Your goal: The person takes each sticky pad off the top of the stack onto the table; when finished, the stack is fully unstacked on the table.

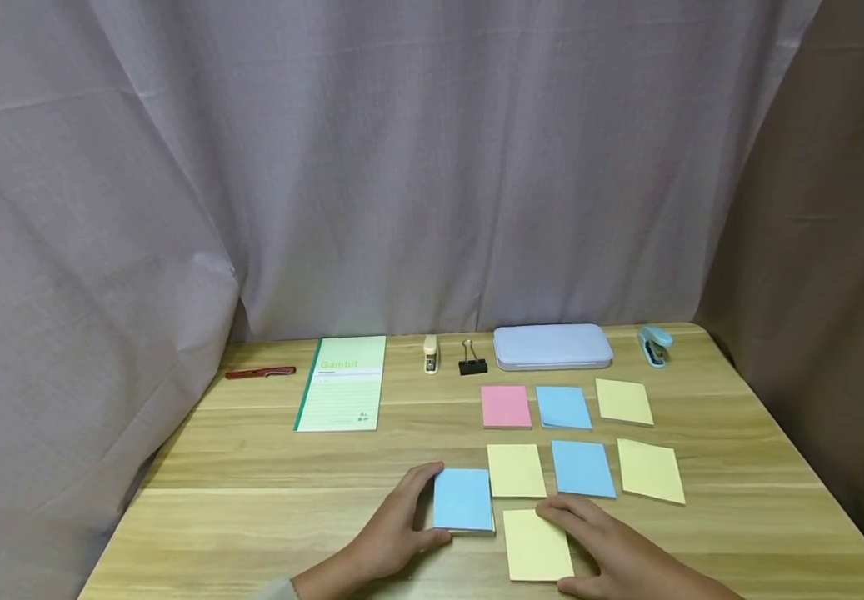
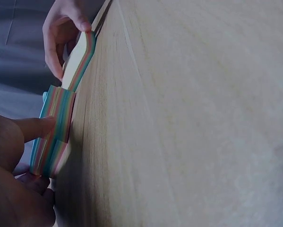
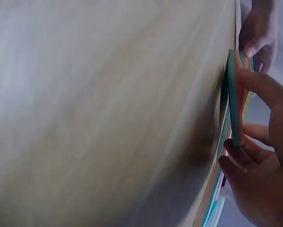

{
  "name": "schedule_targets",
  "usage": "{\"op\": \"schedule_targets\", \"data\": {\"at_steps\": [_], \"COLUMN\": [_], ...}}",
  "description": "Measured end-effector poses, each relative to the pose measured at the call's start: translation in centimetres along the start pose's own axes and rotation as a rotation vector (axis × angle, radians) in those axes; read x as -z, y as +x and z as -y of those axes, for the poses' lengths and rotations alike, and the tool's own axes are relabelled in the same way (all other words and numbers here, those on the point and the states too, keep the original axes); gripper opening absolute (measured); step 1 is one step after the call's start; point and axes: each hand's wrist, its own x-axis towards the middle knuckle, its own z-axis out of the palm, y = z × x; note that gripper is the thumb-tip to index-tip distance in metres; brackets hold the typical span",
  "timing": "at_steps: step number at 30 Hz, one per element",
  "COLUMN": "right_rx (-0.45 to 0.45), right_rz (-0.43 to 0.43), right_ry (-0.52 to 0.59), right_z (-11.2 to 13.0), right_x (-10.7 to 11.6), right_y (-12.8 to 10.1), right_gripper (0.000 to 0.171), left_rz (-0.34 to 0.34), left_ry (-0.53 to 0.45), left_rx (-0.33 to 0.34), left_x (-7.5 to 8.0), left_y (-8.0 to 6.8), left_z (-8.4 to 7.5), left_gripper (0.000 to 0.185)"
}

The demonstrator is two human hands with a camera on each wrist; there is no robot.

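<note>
Sticky-note pads lie at the near edge of the wooden worktop (image 1: 252,500): the left hand (image 1: 394,533) grips the blue-topped pad (image 1: 463,498) with curled fingers and thumb, while the right hand (image 1: 611,550) pinches the yellow pad (image 1: 536,546) just beside it. Six more pads (image 1: 581,468) sit behind, near a green notebook (image 1: 343,383).

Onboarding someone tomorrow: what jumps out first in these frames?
The coloured sticky-note pads on the table's right half. At the near edge the left hand grips a blue pad and the right hand lifts a yellow pad. A green notebook lies behind, left.
</note>
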Motion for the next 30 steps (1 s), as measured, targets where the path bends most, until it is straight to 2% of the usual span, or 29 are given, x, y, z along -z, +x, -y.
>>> {"op": "schedule_targets", "data": {"at_steps": [3,8,14,21,26,30], "right_rx": [0.004,0.027,-0.047,-0.126,-0.175,-0.172], "right_rz": [0.045,0.064,0.076,0.084,0.115,0.145], "right_ry": [0.039,0.065,0.069,0.114,0.16,0.19], "right_z": [0.2,0.3,1.0,2.1,2.3,2.5], "right_x": [-0.2,-0.2,1.0,2.6,1.4,0.1], "right_y": [0.1,0.2,0.8,4.0,6.7,8.3], "right_gripper": [0.076,0.076,0.077,0.074,0.085,0.093], "left_rz": [-0.001,0.004,0.011,0.004,0.011,0.023], "left_ry": [-0.004,-0.006,-0.005,0.015,0.012,-0.001], "left_rx": [-0.006,-0.009,0.006,0.019,0.027,0.034], "left_x": [0.0,0.0,0.1,0.2,0.2,0.2], "left_y": [0.0,0.0,0.1,0.1,0.2,0.2], "left_z": [0.0,0.2,0.2,0.3,0.3,0.2], "left_gripper": [0.086,0.089,0.091,0.094,0.094,0.092]}}
